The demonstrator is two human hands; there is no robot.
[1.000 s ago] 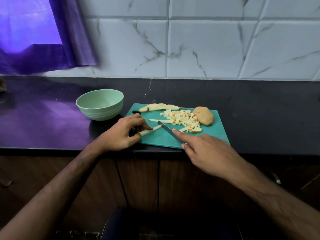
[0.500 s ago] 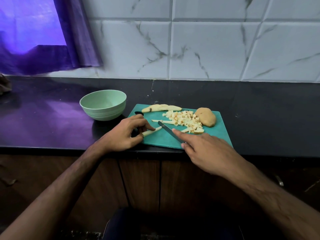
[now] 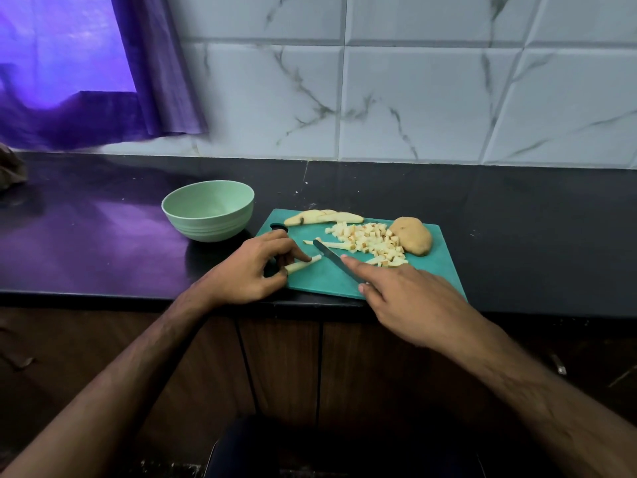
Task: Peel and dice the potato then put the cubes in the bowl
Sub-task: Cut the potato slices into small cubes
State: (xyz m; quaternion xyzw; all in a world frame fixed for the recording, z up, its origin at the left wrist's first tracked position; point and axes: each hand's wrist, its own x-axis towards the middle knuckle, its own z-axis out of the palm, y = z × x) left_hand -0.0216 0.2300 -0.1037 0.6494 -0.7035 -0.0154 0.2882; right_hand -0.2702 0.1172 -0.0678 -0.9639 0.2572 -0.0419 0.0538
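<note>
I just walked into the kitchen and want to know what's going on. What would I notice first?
First, the heap of potato cubes in the middle of the green cutting board, with an uncut potato chunk just right of it. In front, the right hand holds a knife while the left hand pinches a potato stick. A pale green bowl with nothing visible inside sits left of the board.
</note>
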